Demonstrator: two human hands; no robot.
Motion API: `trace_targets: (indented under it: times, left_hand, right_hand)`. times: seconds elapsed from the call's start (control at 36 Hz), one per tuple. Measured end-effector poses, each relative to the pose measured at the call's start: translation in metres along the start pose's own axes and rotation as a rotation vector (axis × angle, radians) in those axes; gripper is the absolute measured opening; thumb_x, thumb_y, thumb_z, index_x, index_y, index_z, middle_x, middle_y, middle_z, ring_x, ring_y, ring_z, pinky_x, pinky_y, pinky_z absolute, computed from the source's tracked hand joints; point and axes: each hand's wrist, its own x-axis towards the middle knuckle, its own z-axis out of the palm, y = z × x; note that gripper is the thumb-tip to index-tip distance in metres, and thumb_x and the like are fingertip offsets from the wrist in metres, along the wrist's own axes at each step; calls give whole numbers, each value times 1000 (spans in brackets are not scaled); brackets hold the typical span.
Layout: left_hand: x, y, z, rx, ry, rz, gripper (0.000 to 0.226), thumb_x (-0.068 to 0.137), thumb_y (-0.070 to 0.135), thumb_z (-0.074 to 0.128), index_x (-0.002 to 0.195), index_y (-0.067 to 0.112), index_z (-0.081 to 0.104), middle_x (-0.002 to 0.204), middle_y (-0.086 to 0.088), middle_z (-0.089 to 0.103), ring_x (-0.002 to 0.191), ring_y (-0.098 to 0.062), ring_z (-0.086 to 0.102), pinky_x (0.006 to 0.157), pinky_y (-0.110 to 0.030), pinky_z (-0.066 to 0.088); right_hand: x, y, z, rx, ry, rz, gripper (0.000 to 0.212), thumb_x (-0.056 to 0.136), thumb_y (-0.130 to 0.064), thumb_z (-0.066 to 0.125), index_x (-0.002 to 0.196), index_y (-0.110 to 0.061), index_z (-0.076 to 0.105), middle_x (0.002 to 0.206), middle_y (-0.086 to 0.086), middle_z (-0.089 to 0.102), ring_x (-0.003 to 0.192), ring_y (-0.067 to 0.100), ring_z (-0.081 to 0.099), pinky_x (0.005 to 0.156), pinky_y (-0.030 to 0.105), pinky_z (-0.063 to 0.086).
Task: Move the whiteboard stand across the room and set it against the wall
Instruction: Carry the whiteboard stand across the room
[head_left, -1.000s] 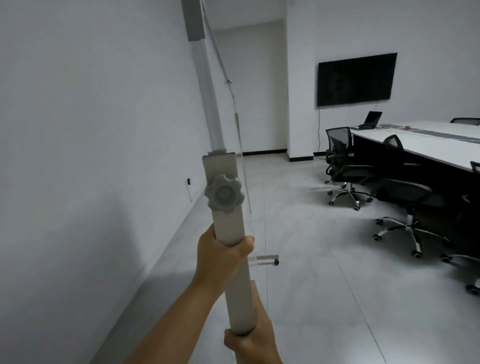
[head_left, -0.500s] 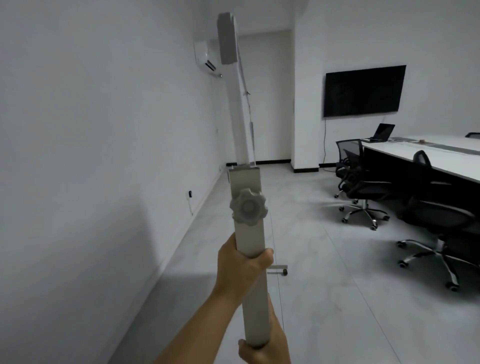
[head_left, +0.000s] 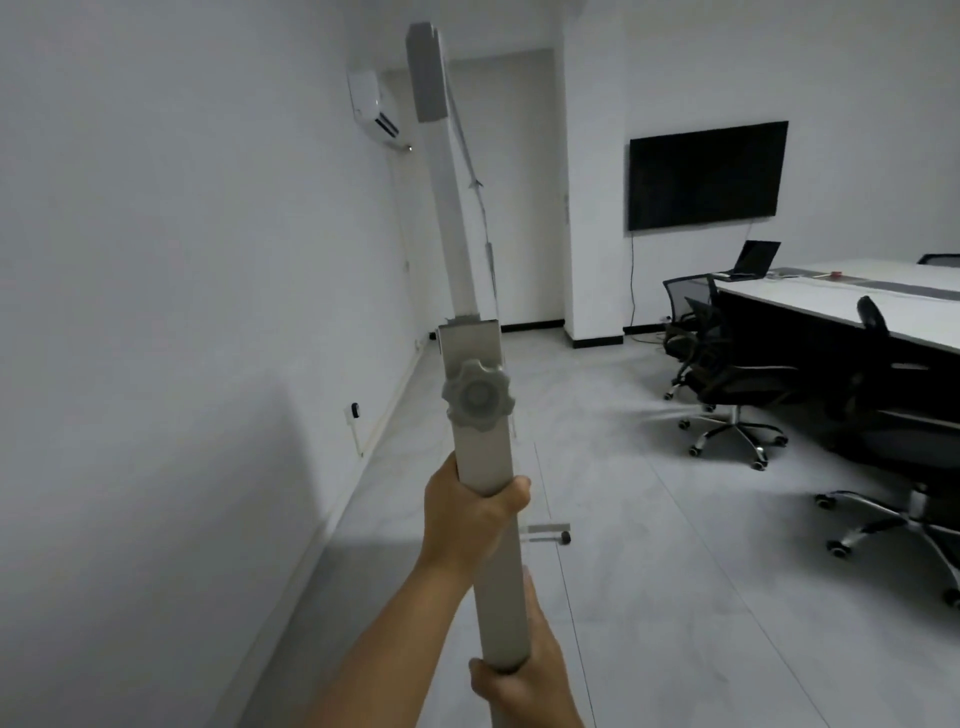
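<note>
The whiteboard stand (head_left: 480, 452) is a tall grey post with a round locking knob (head_left: 477, 396), seen edge-on and upright in front of me. Its top end (head_left: 427, 78) reaches near the ceiling. My left hand (head_left: 467, 512) is wrapped around the post just below the knob. My right hand (head_left: 519, 686) grips the post lower down, at the frame's bottom edge. A foot of the stand with a small caster (head_left: 551, 535) pokes out to the right of the post, low over the floor. The white wall (head_left: 156, 338) runs close along my left.
An air conditioner (head_left: 371, 109) hangs high on the left wall, with a wall socket (head_left: 355, 411) low down. To the right stand a long white table (head_left: 831, 296) with a laptop (head_left: 754, 257), black wheeled chairs (head_left: 727, 379), and a dark screen (head_left: 706, 174) on the wall.
My view has tilted upward, so the post's top end and the air conditioner have come into sight. Both hands keep the same grip on the post.
</note>
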Motion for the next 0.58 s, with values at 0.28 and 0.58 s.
trace_targets:
  times: [0.28, 0.58]
  left_hand:
    - [152, -75, -9, -24, -33, -13, 17, 52, 23, 65, 57, 20, 49, 55, 3, 50, 44, -3, 47, 41, -14, 40]
    - [305, -151, -24, -32, -90, 23, 30, 64, 12, 71, 56, 23, 44, 53, 6, 48, 45, -7, 49, 41, -16, 40]
  right_hand:
    - [169, 15, 29, 5, 30, -40, 99, 52, -22, 59, 141, -22, 16, 133, -4, 48, 105, 7, 53, 69, 0, 43]
    - [326, 17, 64, 1, 26, -7, 99, 53, -14, 63, 140, -24, 18, 97, -2, 60, 66, -3, 59, 56, 17, 50]
